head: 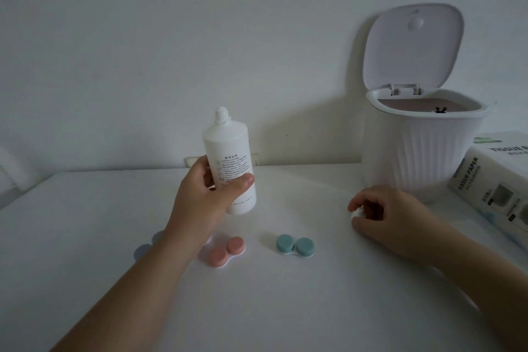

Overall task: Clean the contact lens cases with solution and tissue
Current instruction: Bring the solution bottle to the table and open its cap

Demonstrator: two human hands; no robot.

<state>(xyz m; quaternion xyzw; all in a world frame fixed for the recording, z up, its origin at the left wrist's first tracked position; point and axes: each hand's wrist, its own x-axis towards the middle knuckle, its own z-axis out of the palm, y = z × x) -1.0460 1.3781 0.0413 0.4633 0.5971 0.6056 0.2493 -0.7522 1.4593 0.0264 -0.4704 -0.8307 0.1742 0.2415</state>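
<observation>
Left hand (210,194) grips the uncapped solution bottle (233,168), likely light, smooth, best held mid-body, above the pink lens case (227,251); right hand (380,211), right of it, pinches the white cap (358,212).

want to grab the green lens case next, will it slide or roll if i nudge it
The green lens case will probably slide, not roll: it lies flat on the smooth white table, two capped cups joined side by side. It looks small, hard plastic, so likely light and stiff. Both caps seem on, so spilling seems unlikely.
</observation>
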